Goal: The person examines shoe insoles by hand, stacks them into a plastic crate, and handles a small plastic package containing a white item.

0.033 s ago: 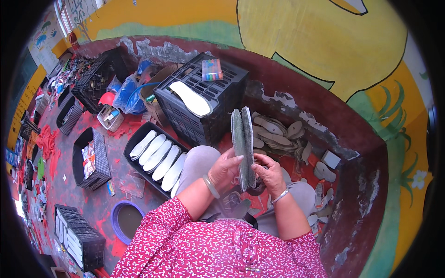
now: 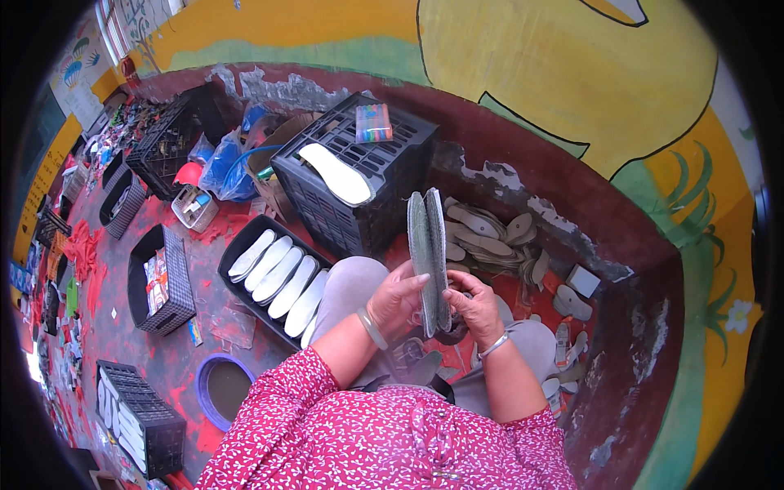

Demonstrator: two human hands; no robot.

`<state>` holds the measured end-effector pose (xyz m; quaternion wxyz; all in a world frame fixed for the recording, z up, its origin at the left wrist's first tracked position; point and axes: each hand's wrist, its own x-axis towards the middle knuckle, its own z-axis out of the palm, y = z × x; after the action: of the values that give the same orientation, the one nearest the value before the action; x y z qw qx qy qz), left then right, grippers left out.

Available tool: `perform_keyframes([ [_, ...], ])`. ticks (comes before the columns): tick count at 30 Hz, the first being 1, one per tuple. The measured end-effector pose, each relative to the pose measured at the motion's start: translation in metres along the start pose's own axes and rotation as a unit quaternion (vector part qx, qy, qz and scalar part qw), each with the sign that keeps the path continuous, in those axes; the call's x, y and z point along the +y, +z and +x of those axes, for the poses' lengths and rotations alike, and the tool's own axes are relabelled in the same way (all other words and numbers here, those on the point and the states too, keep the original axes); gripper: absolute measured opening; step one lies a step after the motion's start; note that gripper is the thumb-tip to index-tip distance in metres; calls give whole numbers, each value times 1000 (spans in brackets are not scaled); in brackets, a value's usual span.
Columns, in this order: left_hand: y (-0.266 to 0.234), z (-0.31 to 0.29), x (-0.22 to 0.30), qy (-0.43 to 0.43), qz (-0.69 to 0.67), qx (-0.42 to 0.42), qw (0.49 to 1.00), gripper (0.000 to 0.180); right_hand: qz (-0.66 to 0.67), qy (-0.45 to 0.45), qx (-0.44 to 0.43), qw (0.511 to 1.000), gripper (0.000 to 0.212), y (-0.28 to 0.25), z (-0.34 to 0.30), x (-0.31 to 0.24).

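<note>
Upright before me is a pair of grey-green insoles (image 2: 419, 253), seen nearly edge-on, with a gap between them at the top. On their left side my left hand (image 2: 395, 296) is closed on the lower part, thumb toward the sole, its other fingers partly hidden. My right hand (image 2: 476, 310) pinches the right insole's lower edge between thumb and fingers. By my left knee, a black basket (image 2: 237, 292) holds a row of white insoles (image 2: 278, 269). One more white insole (image 2: 335, 174) lies on an upturned black crate (image 2: 371, 220).
A heap of loose insoles (image 2: 490, 237) lies against the wall beyond my hands. Coloured pens in a pack (image 2: 373, 122) sit on the crate. To the left stand a purple basin (image 2: 202, 392), a grey woven basket (image 2: 175, 286) and a crate of white insoles (image 2: 155, 425).
</note>
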<state>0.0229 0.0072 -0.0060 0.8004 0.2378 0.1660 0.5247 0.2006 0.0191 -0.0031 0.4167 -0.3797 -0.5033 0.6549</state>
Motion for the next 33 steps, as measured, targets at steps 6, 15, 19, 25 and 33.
perform_keyframes([
  [6,-8,2,-4,0,17,-17,1000,45,-64,-29,-12,997,55,7,-2,-3],
  [15,-7,3,-7,4,32,3,999,44,-120,-9,14,993,58,15,-6,-7],
  [19,-8,3,-7,-5,21,1,1000,44,-100,-1,6,995,58,12,-4,-4],
  [25,-8,5,-11,13,60,9,998,46,-250,7,-9,968,58,10,-5,-7],
  [33,0,8,-18,108,186,140,966,68,-367,-56,-20,928,38,6,-5,8],
])
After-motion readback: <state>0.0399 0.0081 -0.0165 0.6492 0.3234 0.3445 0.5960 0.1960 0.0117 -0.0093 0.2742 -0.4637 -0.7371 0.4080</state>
